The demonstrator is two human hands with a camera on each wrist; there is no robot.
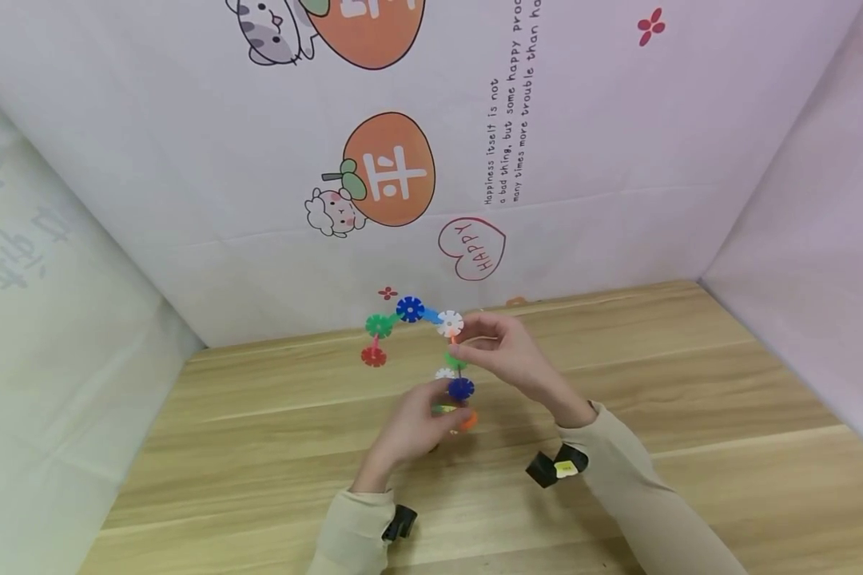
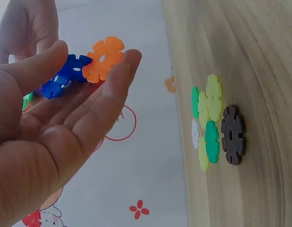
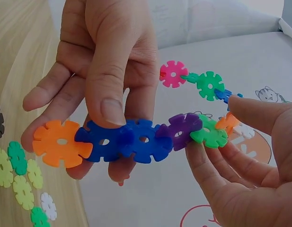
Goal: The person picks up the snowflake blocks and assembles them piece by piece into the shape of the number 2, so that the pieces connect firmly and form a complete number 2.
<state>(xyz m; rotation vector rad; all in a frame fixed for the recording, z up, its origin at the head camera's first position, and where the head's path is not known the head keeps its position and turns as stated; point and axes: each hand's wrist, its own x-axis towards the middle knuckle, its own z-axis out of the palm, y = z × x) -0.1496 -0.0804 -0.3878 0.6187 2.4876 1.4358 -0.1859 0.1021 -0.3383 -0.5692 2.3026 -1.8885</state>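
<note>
The left hand (image 3: 96, 71) pinches the blue discs of a snowflake-disc chain (image 3: 136, 139) between thumb and fingers (image 3: 110, 101). The right hand (image 3: 252, 165) grips its purple and green end. The chain hangs above the counter (image 1: 618, 447); loose discs (image 2: 212, 120) lie there.

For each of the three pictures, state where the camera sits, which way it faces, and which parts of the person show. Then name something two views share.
Head: worn high, looking forward and down at the table; both hands and sleeves show.
Left wrist: looks along the left hand toward the loose discs on the table.
Right wrist: looks at the right hand and left hand pinching the disc chain.
Shared: both wrist views show the orange disc.
</note>
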